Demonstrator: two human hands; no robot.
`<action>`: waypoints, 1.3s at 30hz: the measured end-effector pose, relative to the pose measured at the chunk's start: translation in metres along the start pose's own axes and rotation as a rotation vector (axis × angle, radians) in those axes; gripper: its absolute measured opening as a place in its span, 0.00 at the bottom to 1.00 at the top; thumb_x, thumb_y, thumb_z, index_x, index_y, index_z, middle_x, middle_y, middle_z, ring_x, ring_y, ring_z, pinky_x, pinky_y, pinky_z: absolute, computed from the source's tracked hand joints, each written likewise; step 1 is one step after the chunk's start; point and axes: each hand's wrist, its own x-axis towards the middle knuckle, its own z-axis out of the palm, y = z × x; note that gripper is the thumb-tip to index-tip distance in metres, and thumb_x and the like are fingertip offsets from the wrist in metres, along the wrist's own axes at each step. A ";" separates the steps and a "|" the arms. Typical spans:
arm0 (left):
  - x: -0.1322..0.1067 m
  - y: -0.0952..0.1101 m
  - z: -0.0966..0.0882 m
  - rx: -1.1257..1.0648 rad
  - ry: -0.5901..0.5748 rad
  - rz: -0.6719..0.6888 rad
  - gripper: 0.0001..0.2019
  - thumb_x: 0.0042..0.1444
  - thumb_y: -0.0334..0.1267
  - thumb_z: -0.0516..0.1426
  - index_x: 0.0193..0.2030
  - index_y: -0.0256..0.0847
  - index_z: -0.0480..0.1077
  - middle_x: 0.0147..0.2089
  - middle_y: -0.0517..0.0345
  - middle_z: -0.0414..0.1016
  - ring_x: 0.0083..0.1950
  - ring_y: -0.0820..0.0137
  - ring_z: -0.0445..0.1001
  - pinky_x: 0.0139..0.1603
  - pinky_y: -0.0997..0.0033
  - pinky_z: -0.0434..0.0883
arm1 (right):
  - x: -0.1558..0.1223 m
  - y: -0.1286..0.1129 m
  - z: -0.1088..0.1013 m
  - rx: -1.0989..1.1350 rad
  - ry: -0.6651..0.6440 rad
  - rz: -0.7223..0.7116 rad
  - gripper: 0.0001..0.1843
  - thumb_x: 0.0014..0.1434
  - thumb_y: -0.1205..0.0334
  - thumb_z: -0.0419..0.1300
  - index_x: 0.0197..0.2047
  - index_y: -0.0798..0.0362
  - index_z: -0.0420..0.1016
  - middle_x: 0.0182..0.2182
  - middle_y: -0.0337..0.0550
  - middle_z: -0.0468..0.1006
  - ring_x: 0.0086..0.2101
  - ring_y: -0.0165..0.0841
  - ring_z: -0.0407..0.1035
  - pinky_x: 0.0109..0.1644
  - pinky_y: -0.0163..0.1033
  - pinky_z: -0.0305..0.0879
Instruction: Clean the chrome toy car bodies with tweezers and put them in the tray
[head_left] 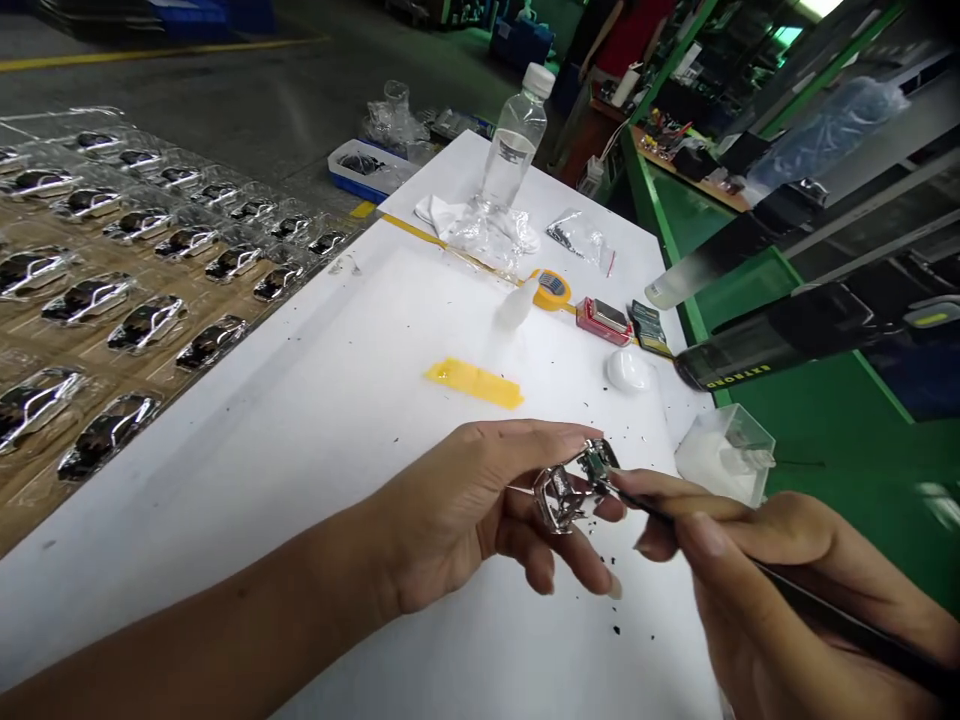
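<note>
One chrome car-shaped emblem (559, 497) found gripped in the partly closed left hand (442, 510); right hand (757, 570) pinches a thin black tool (862, 640), tip touching the emblem.

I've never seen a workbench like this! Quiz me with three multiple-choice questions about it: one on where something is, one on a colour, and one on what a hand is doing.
1. Where are the clear trays of chrome pieces compared with the white table?
A. To its left
B. To its right
C. Underneath it

2. What colour is the flat strip on the table?
A. Blue
B. Red
C. Yellow

3. What is the left hand doing?
A. Lying flat and empty
B. Gripping a chrome piece
C. Pointing at the trays

Answers:
1. A, they lie beside the table's left edge.
2. C, the strip is plainly yellow.
3. B, its fingers hold the piece above the table, while the right hand brings a thin black tool up to it.
</note>
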 end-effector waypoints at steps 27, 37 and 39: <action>-0.002 -0.001 0.003 0.084 0.060 0.046 0.16 0.69 0.42 0.55 0.36 0.33 0.76 0.25 0.61 0.77 0.22 0.78 0.78 0.21 0.88 0.71 | -0.009 0.002 0.014 -0.047 0.039 -0.004 0.07 0.56 0.62 0.73 0.30 0.47 0.80 0.41 0.39 0.86 0.43 0.39 0.82 0.48 0.35 0.81; -0.002 -0.002 0.004 0.091 0.079 0.054 0.15 0.68 0.43 0.56 0.38 0.33 0.76 0.25 0.60 0.77 0.22 0.78 0.78 0.22 0.88 0.71 | -0.007 0.004 0.017 -0.002 -0.016 -0.024 0.06 0.58 0.63 0.72 0.33 0.48 0.79 0.41 0.38 0.86 0.45 0.36 0.81 0.50 0.34 0.80; -0.002 -0.002 0.004 0.084 0.079 0.052 0.15 0.68 0.43 0.56 0.37 0.34 0.76 0.26 0.60 0.77 0.22 0.78 0.78 0.22 0.88 0.71 | -0.008 0.004 0.017 0.003 -0.007 -0.015 0.06 0.58 0.63 0.72 0.33 0.48 0.79 0.41 0.39 0.86 0.45 0.37 0.81 0.50 0.34 0.80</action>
